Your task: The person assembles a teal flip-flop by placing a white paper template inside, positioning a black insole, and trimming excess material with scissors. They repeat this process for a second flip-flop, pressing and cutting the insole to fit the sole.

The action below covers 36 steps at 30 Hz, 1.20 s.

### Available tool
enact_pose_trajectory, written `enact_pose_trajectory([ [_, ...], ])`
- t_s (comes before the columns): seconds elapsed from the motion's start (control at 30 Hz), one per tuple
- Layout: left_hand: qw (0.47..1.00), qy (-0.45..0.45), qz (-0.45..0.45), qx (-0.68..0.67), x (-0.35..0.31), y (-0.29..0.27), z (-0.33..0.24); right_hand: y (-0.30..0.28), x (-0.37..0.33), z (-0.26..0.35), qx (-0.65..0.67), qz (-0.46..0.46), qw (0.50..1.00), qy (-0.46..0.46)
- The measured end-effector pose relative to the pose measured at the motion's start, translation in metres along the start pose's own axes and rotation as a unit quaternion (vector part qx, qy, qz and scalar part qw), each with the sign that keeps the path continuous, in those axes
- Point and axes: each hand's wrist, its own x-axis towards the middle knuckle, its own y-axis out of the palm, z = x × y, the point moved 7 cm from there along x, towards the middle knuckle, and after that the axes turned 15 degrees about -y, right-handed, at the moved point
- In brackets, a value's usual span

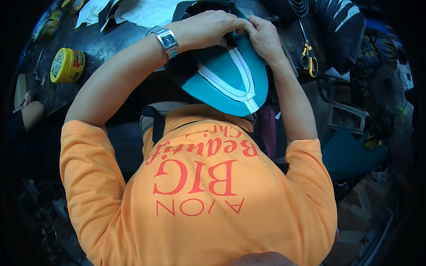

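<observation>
Orange cloth of the person's shirt fills the foreground, its red lettering upside down, both sleeves ending near the elbows. The picture's rim falls to black, and the things beneath the desk are too dim to make out. At the far left, another person's forearm is cut off by shadow. The fingertips of both hands overlap, so exactly what lies between them is hidden.

The left hand, a silver watch at its wrist, is bent inward, its fingers closed in a pinch on the upper part of a teal piece. The right hand is closed too, gripping that piece by its right edge, thumb against the left fingertips.

Below both hands, the piece hangs past the desk's near edge towards the lap, a white strip curving across it. Yellow-handled scissors lie by the near edge, right of the hands; a yellow tub stands towards the desk's left end.
</observation>
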Motion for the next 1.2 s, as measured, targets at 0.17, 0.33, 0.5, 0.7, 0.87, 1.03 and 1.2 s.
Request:
enact_pose_trajectory([
  [0.17,0.997,0.003,0.024,0.074,0.006,0.01,-0.001,-0.001,-0.001,-0.008,-0.039,0.023,0.999,0.005],
  [0.33,0.993,0.045,0.001,0.105,0.006,0.009,-0.002,-0.001,0.001,0.0,-0.057,-0.004,0.998,0.03],
  [0.5,0.986,0.152,-0.039,0.059,0.0,-0.004,-0.004,-0.051,-0.029,0.002,0.124,-0.11,0.985,0.055],
  [0.7,0.996,0.02,0.084,-0.022,0.019,0.0,0.01,-0.141,-0.105,-0.065,-0.416,0.016,0.883,0.217],
  [0.87,0.99,-0.054,0.131,-0.016,0.028,-0.004,0.013,-0.146,-0.128,-0.102,-0.427,0.028,0.879,0.21],
  [1.03,0.989,-0.049,0.139,-0.01,0.024,-0.009,0.012,-0.168,-0.132,-0.109,-0.246,-0.038,0.918,0.308],
  [1.2,0.99,0.012,0.138,0.014,0.024,-0.006,0.005,-0.164,-0.156,-0.043,0.074,-0.217,0.938,0.26],
])
